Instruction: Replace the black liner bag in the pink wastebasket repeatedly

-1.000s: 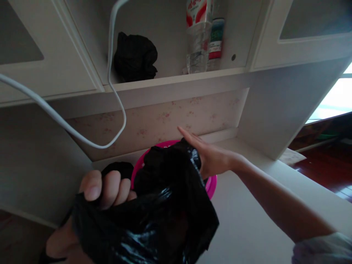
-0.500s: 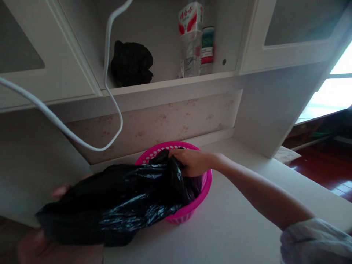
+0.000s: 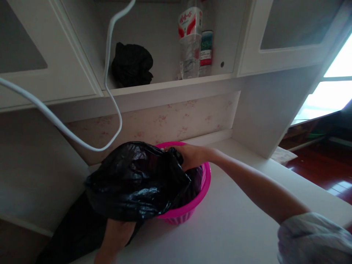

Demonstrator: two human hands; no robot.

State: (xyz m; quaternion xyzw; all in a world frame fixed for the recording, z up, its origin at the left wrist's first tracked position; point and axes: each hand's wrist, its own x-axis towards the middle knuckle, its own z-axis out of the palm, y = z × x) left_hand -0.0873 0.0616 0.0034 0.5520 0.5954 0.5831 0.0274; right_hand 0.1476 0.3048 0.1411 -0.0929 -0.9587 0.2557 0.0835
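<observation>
A black plastic bag (image 3: 137, 183) bulges over the left side of a pink basket (image 3: 203, 192) with holes in its wall. Gripped in my right hand (image 3: 189, 156), the bag is bunched at the basket's back rim. My left hand (image 3: 119, 233) reaches up beneath the bulging bag from the front. Its fingers are hidden by the black plastic, so I cannot see how they are set. More black plastic (image 3: 79, 227) hangs down to the left of my left wrist. Dark, purplish plastic (image 3: 194, 183) shows within the basket.
Above, an open shelf (image 3: 170, 82) holds a crumpled black bag (image 3: 132, 64), a clear bottle with a red-and-white label (image 3: 189, 40) and a green-and-red container (image 3: 206, 47). A white cable (image 3: 68, 132) loops down in front. The basket stands on a white counter (image 3: 228, 220).
My left hand has moved right, from the bag's far left end to beneath it. The bag has bunched up into a rounder bulge nearer the basket. My right hand stays at the rim.
</observation>
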